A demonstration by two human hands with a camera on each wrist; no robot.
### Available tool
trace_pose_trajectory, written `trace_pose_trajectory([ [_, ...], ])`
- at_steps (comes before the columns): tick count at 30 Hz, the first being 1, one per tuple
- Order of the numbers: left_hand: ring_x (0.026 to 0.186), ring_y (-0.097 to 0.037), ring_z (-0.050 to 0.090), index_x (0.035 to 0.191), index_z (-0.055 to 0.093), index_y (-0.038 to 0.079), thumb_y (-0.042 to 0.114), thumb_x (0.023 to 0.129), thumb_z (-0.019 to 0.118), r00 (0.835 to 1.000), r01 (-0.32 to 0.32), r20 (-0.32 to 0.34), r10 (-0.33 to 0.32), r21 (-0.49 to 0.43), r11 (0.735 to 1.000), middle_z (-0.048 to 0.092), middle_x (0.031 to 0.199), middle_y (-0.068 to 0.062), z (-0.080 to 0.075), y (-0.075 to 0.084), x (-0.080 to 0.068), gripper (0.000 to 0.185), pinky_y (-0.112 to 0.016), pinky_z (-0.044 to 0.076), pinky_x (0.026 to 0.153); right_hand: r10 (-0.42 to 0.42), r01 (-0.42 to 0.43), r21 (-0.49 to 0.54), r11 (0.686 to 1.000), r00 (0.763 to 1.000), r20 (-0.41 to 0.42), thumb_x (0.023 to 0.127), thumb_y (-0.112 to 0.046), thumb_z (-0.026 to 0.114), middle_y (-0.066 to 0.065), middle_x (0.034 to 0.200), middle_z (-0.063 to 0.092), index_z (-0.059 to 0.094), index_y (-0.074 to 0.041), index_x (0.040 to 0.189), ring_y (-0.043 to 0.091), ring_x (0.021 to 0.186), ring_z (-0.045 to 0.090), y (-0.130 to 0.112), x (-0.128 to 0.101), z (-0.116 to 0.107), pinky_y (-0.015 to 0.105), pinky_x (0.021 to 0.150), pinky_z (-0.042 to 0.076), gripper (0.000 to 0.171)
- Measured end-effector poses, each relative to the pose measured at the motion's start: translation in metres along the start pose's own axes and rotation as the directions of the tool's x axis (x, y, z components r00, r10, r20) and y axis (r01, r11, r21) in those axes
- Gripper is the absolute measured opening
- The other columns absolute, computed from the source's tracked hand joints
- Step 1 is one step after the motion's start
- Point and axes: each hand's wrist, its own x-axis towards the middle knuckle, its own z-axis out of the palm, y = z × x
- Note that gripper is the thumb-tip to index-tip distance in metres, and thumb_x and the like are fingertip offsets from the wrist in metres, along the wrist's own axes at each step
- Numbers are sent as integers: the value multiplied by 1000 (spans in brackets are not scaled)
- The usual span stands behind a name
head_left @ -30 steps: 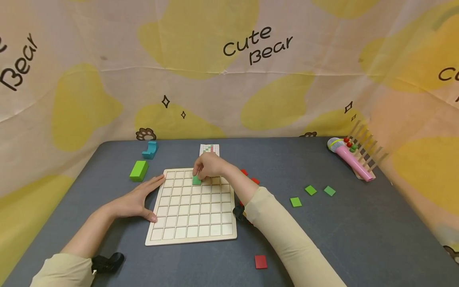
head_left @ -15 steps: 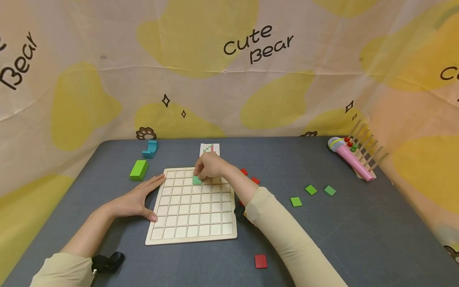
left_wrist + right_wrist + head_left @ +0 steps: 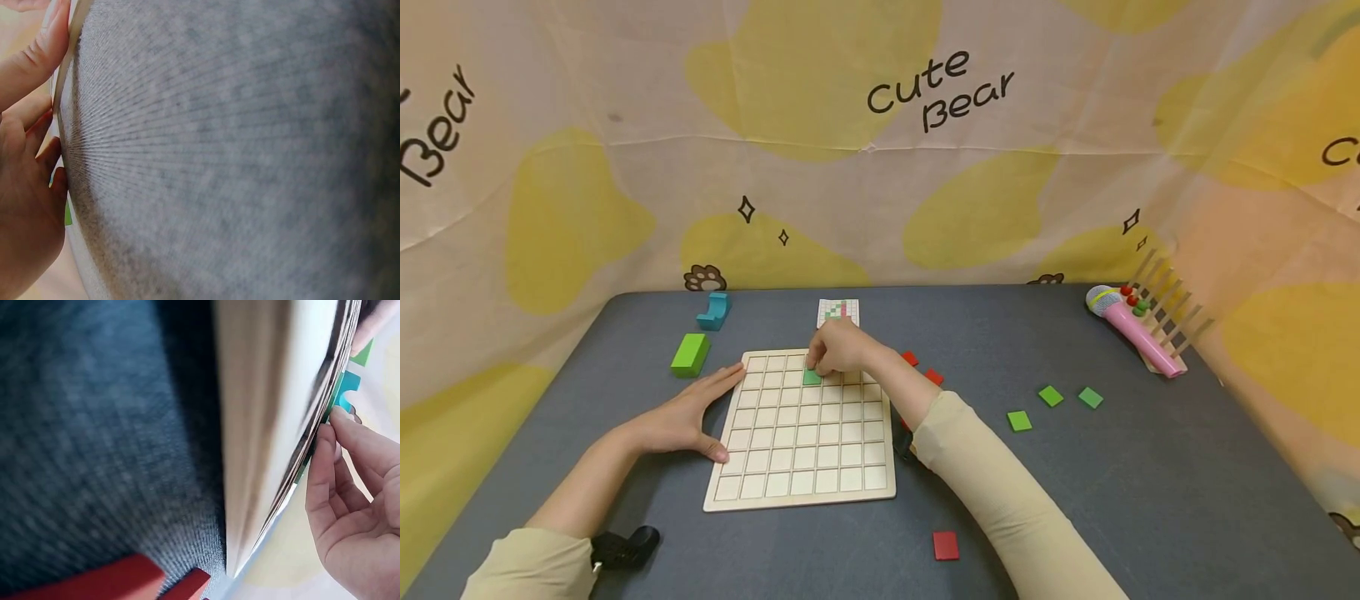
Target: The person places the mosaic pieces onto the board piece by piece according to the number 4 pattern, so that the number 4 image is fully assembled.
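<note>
A pale wooden board (image 3: 807, 436) with a grid of square cells lies on the dark table. My left hand (image 3: 681, 421) rests at its left edge, fingers spread and straight, thumb lower down on the rim. In the left wrist view the thumb (image 3: 37, 59) lies against the edge. Over the far part of the board, my right hand (image 3: 842, 346) bends its fingers down onto a green square tile (image 3: 812, 377) in the upper rows. Thumb and forefinger meet at the board surface in the right wrist view, by a strip of green. The hand hides part of the tile.
A small grid-pattern card (image 3: 825, 308) lies behind the board. To the left are a green block (image 3: 690, 356) and a blue curved block (image 3: 714, 311). Red tiles (image 3: 946, 546) and green tiles (image 3: 1019, 421) lie at the right. A pink microphone (image 3: 1138, 337) sits beyond, on a pegged wooden rack.
The right fingertips have shifted very slightly at the green tile. The left hand and the board stay where they were.
</note>
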Motion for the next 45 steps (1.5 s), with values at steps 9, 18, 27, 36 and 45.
trace_pose_trajectory([
  [9,148,-54,12,157,20,4,38,61,91,1000,3,2,-3,7,1000,13,166,-22,1,-4,1,124,-75,16,108,-16,18,50,999,999,-28,89,-8,70,8,92,74,76,-6,99,19,72,65,6,-5,-15,20,67,46,11],
  [18,148,-53,11,157,20,4,39,62,90,1000,13,5,-13,-6,1000,12,166,-21,0,-2,0,123,-75,15,108,47,-41,75,996,996,-77,88,-7,67,2,74,66,76,-5,102,13,60,52,32,-19,-48,22,62,43,16],
  [27,149,-53,11,157,20,4,39,62,90,1000,11,5,-11,-4,1000,12,166,-21,1,-2,0,123,-75,16,109,70,-65,46,997,991,-118,84,-7,70,1,74,69,75,-3,104,10,63,58,65,-40,-75,22,64,46,20],
  [36,148,-53,11,157,20,4,39,62,90,1000,6,6,-6,-7,1000,12,166,-22,1,-2,0,123,-75,15,108,107,-112,-38,993,987,-123,83,-9,73,6,88,74,75,-6,103,13,77,62,103,-71,-95,25,72,48,20],
  [45,148,-53,11,157,20,3,40,62,90,1000,9,6,-9,-7,1000,12,166,-22,2,-2,0,124,-75,15,109,160,-161,-8,987,984,-74,86,-10,71,7,92,74,73,-8,106,13,80,64,151,-112,-108,27,73,49,21],
])
